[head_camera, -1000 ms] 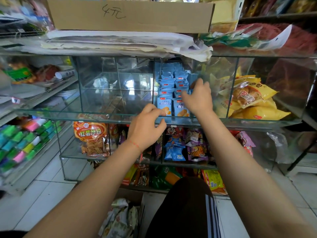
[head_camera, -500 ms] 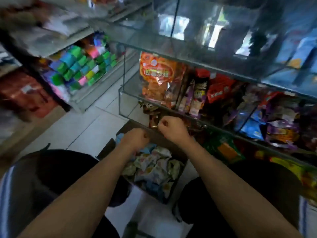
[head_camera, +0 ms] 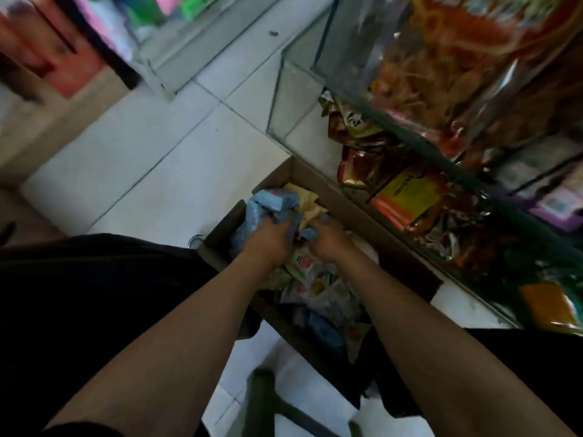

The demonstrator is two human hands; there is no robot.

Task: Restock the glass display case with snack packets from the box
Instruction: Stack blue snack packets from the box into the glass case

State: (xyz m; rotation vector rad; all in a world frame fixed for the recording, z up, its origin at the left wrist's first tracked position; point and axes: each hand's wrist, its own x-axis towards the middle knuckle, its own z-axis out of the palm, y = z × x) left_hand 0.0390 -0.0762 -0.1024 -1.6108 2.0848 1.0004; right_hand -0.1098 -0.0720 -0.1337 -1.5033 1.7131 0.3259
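Head view: both hands are down in the cardboard box [head_camera: 318, 184] on the floor tiles [head_camera: 151, 171], just beside the glass display case [head_camera: 293, 99]. The left hand [head_camera: 268, 244] has its fingers curled into a bunch of blue snack packets [head_camera: 271, 203]; the right hand [head_camera: 328, 241] pinches a blue packet at its fingertips, though blur hides the exact grip. More packets lie loose under both wrists. These packets look light, soft and crinkly, likely slippery in a bunch, so gripping across their middles seems safest. Half a second ago both fists hovered closed above the box; now they have sunk among the packets.
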